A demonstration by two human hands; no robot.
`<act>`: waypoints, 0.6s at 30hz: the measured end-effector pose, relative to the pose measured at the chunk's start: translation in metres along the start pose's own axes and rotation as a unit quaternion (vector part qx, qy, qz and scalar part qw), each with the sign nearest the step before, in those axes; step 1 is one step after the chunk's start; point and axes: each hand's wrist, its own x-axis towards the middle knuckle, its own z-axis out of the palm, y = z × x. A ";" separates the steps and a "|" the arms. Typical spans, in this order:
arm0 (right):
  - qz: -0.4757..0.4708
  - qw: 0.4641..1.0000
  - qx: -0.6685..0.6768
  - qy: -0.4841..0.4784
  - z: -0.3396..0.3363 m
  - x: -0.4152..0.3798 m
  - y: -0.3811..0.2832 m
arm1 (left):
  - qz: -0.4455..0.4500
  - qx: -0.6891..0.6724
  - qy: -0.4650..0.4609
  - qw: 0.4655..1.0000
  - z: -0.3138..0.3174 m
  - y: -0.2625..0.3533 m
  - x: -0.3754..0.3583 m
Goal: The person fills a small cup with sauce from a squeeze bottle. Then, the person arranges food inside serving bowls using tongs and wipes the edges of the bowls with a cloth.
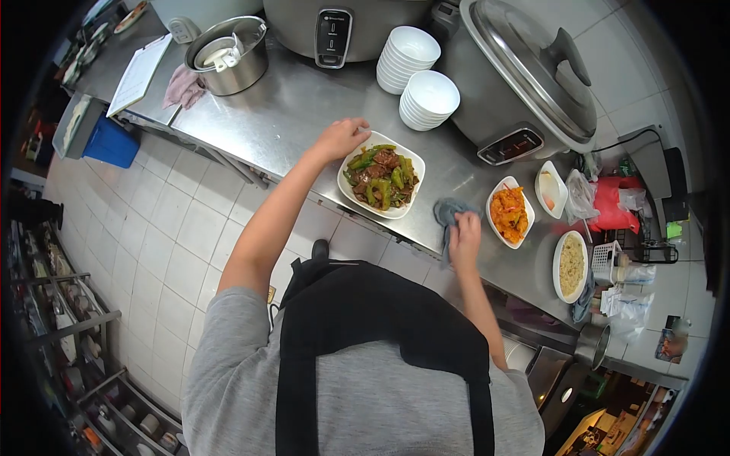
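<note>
A white square dish [417, 204] of stir-fried meat and green peppers sits at the front edge of the steel counter. My left hand [342, 140] is at its upper left corner, fingers bent and closed on the rim. Right of the dish, my right hand [464, 238] grips a grey-blue cloth [450, 212] on the counter's edge. Nearest to that hand is a white oval dish [508, 209] of orange shredded food.
Two stacks of white bowls [430, 99] stand behind, between a rice cooker [334, 38] and another lidded cooker [509, 99]. At right are a dish of grain-like food [572, 266] and a small white dish [550, 190]. A metal pot [232, 68] stands left.
</note>
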 end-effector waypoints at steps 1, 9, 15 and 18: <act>0.027 0.997 0.059 -0.040 0.005 0.014 0.014 | 0.002 0.013 -0.007 1.000 -0.001 -0.003 0.000; 0.000 0.991 0.113 -0.077 -0.016 0.126 -0.014 | 0.004 0.050 -0.028 0.998 0.001 -0.005 0.004; -0.120 0.942 0.143 -0.280 0.007 0.150 -0.030 | 0.009 0.071 -0.001 0.997 0.007 -0.007 0.002; -0.149 0.953 0.069 -0.253 0.015 0.161 -0.041 | 0.004 0.073 -0.005 0.997 0.008 -0.005 0.002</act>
